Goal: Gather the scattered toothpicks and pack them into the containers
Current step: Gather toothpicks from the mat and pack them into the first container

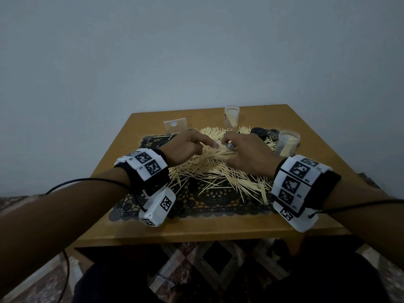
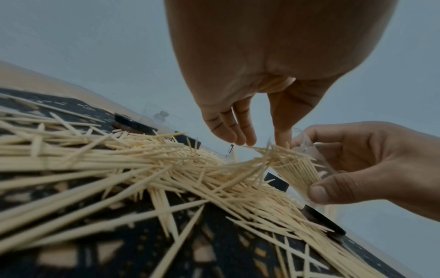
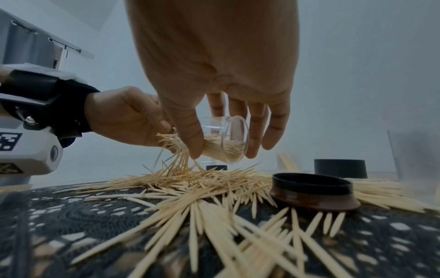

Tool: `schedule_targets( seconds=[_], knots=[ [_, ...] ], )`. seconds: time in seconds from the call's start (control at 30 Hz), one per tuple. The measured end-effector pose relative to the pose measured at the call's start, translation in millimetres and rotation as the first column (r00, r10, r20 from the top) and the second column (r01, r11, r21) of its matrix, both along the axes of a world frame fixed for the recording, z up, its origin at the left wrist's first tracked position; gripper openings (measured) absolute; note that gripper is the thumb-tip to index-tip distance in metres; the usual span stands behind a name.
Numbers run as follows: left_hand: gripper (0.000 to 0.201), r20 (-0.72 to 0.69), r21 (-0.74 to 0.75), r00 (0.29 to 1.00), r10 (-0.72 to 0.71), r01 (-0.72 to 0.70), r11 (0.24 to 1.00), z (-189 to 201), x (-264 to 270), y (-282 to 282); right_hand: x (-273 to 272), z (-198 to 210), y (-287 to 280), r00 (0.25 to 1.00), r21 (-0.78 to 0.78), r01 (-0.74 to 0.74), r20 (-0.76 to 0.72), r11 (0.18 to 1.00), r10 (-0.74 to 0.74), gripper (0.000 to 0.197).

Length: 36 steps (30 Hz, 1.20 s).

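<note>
Gripping clear round container (image 3: 234, 139), slim wooden toothpicks (image 1: 218, 169)

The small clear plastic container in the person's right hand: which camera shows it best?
The right wrist view: the small clear plastic container lies tipped sideways, its round base and the toothpicks inside plain. The left wrist view shows it partly behind the right hand. The head view hides nearly all of it.

left hand (image 1: 185, 149): bare, wearing black wrist strap (image 1: 153, 182) carrying white blocks with black square-code markers | white camera pod (image 1: 157, 207) hanging below, thin black cable (image 1: 72, 182) trailing off | right hand (image 1: 251, 154): bare, wearing matching black band (image 1: 328, 180), marker blocks, white pod, black cable | dark trousers showing below
</note>
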<state>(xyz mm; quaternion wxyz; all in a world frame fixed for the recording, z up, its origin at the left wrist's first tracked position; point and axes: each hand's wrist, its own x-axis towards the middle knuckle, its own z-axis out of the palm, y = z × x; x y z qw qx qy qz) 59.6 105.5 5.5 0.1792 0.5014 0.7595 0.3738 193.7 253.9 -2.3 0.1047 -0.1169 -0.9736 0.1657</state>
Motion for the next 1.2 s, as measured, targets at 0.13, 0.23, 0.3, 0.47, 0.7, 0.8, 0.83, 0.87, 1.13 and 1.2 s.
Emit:
schedule_targets(
  seconds=[0.13, 0.23, 0.3, 0.47, 0.7, 0.8, 0.83, 0.87, 1.13, 1.2],
  knots=[
    [0.027, -0.225, -0.011, 0.974, -0.006, 0.004, 1.000, -6, -5, -1, -2, -2, 1, 1.000, 0.030, -0.022, 0.017, 0.999, 0.021, 0.045],
    [0.036, -0.339, -0.128, 0.938, -0.074, 0.032, 0.991, -7, -6, -5, -3, -6, 2, 0.999, 0.038, -0.035, 0.023, 0.999, 0.034, 0.043],
    [0.036, -0.352, -0.177, 0.931, -0.096, 0.034, 0.984, -9, -4, -8, -3, -8, 2, 0.999, 0.035, -0.039, 0.024, 0.999, 0.038, 0.043],
    [0.041, -0.384, -0.093, 0.920, -0.080, 0.048, 0.995, -18, 4, -10, -4, -8, 2, 0.999, 0.012, -0.040, 0.019, 0.999, 0.040, 0.045],
    [0.024, -0.389, 0.134, 0.915, 0.104, -0.056, 0.989, -14, -3, -14, -9, -14, -3, 0.998, 0.017, -0.063, 0.009, 0.998, 0.063, 0.045],
    [0.030, -0.386, 0.058, 0.920, 0.066, -0.048, 0.997, -19, -5, -12, -10, -14, -1, 0.999, -0.004, -0.052, 0.003, 0.999, 0.052, 0.045],
    [0.032, -0.372, 0.024, 0.927, 0.046, -0.039, 0.999, -20, -5, -11, -10, -14, 0, 0.999, -0.006, -0.051, -0.002, 0.999, 0.051, 0.045],
    [0.033, -0.366, -0.013, 0.930, 0.022, -0.029, 0.999, -21, -4, -10, -10, -14, 0, 0.999, -0.006, -0.052, -0.008, 0.999, 0.052, 0.045],
    [0.031, -0.301, 0.105, 0.948, 0.100, -0.071, 0.992, -20, -11, -14, -12, -16, 0, 0.999, -0.006, -0.048, -0.026, 0.999, 0.047, 0.046],
    [0.013, -0.284, 0.129, 0.954, 0.094, -0.059, 0.990, -20, -12, -17, -13, -17, 0, 0.999, 0.006, -0.031, -0.033, 0.999, 0.031, 0.043]
  ],
)
